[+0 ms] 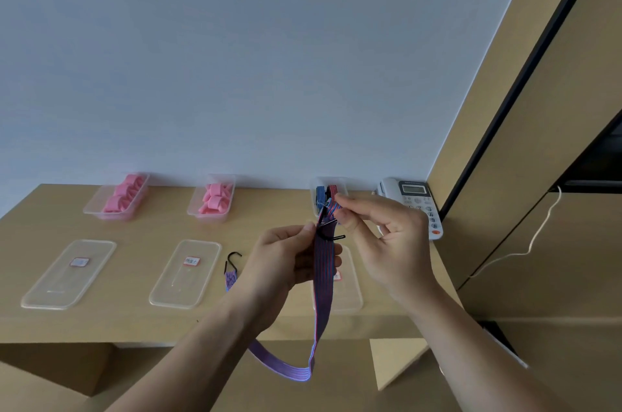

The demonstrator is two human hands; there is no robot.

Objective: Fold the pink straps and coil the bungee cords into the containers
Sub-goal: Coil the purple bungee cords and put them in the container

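A flat purple-and-red striped bungee cord (323, 280) hangs between my hands above the wooden desk (134, 230). My left hand (286, 260) grips the cord just below its black hook (331, 236). My right hand (380, 233) pinches the cord's folded top end. The cord's lower part loops down past the desk's front edge, and its other black hook (233, 258) lies on the desk behind my left wrist. A clear container (328, 193) at the back holds coiled blue and red cords. Two containers (117, 198) (213, 198) further left hold folded pink straps.
Two clear lids (69, 273) (185, 273) with red labels lie on the desk's front half, and a third lid (350, 290) sits partly hidden behind the cord. A white desk telephone (415, 203) stands at the back right beside a wooden cabinet (538, 176).
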